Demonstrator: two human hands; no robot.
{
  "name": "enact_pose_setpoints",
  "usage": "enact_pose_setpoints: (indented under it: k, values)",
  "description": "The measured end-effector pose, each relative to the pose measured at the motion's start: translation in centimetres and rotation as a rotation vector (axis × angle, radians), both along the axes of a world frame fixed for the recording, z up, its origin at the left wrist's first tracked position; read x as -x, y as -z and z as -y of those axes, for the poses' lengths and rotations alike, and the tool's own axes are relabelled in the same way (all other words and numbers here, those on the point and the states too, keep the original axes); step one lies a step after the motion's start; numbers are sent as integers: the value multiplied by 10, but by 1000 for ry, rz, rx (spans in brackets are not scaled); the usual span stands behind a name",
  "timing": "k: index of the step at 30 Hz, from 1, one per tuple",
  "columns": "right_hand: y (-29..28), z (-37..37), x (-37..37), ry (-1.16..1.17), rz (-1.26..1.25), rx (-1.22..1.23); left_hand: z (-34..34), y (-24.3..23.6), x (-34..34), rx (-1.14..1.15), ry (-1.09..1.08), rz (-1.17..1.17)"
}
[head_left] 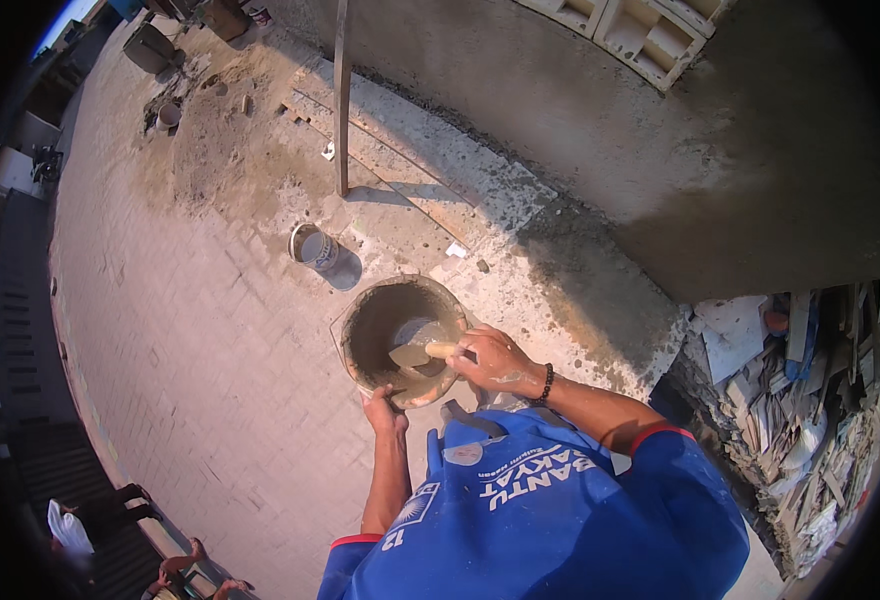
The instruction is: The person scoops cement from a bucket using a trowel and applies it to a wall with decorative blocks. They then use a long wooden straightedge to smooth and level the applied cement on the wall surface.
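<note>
A round, mortar-caked bucket sits in front of me with grey wet material on its inner wall and a paler patch at the bottom. My left hand grips its near-left rim. My right hand is closed on the wooden handle of a trowel, whose metal blade is inside the bucket, low over the grey material. A beaded bracelet circles my right wrist.
A smaller pail stands beyond, near an upright post and planks. A sand pile lies upper left, a plastered wall upper right, rubble at right. People's limbs show lower left.
</note>
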State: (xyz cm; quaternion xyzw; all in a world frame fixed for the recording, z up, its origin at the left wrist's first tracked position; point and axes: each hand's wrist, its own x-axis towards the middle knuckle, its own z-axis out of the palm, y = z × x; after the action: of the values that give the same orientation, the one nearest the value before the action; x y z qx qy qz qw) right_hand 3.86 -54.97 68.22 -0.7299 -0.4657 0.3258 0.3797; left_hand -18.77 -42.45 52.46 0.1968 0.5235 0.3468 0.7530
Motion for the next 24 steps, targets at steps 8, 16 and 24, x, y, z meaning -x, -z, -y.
enact_pose_setpoints:
  k: [8, 16, 24]
  values:
    - [95, 46, -95, 623, 13, 340, -176, 14, -88, -8, 119, -44]
    - [214, 187, -33, 857, -25, 502, -328, 159, -178, 297, 164, -99]
    - [108, 9, -32, 1162, -788, 711, -419, 281, -258, 389, 80, -380]
